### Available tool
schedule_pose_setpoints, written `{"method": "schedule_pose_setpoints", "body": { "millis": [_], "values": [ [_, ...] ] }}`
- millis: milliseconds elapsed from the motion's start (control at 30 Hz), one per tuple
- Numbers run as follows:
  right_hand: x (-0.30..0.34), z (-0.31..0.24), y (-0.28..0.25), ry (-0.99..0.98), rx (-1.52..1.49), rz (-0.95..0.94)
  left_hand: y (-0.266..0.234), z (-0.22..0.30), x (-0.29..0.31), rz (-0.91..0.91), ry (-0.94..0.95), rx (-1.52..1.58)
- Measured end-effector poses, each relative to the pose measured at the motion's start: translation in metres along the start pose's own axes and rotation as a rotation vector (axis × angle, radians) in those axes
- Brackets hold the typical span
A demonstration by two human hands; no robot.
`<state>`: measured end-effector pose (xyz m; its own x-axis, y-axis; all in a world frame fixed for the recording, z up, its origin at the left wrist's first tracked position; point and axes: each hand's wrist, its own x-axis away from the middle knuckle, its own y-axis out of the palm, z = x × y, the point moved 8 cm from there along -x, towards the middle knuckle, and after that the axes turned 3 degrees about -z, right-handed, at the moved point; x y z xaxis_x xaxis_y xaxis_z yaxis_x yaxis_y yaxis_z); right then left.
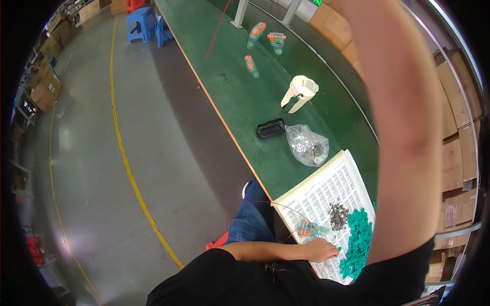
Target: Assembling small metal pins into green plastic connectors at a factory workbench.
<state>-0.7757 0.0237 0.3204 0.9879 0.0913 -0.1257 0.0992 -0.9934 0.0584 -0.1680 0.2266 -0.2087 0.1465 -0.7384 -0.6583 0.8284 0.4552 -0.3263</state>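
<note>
My left hand rests low over the printed paper sheets, its fingers curled together at the left edge of a heap of small green plastic pieces. Whatever is between its fingertips is too small to make out. Above the heap lies a small pile of metal parts. Next to that hand, a translucent tool with orange parts lies on the paper, a thin cord by it. My right forearm is raised across the right side and runs out at the top, so the right hand is out of sight.
Farther up the green table are a clear plastic bag with small parts, a black tray, a cream container with a handle and several translucent orange-topped tools. Cardboard boxes line the right; blue stools stand far left.
</note>
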Motion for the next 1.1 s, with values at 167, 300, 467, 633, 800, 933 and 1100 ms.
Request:
{"method": "schedule_pose_setpoints", "body": {
  "millis": [167,300,467,633,800,933,1100],
  "values": [
    [0.115,0.222,0.056,-0.168,0.022,0.232,-0.003,-0.004,0.008,0.240,0.068,0.036],
    [0.170,0.348,0.062,-0.265,-0.067,0.407,-0.023,0.016,0.043,0.122,-0.069,0.165],
    [0.247,0.428,0.088,-0.005,-0.292,0.345,-0.135,0.024,0.107,0.004,-0.335,0.341],
    [0.282,0.485,0.091,0.128,-0.324,0.391,-0.155,0.035,0.117,-0.119,-0.595,0.511],
    [0.328,0.544,0.089,0.284,-0.280,0.327,-0.152,0.050,0.117,-0.239,-0.859,0.689],
    [0.378,0.542,0.107,-0.002,0.531,0.189,-0.153,0.060,0.131,-0.424,-1.075,0.616],
    [0.390,0.498,0.076,0.235,0.571,-0.097,-0.152,0.053,0.113,-0.352,-0.932,0.605]
  ]
}}
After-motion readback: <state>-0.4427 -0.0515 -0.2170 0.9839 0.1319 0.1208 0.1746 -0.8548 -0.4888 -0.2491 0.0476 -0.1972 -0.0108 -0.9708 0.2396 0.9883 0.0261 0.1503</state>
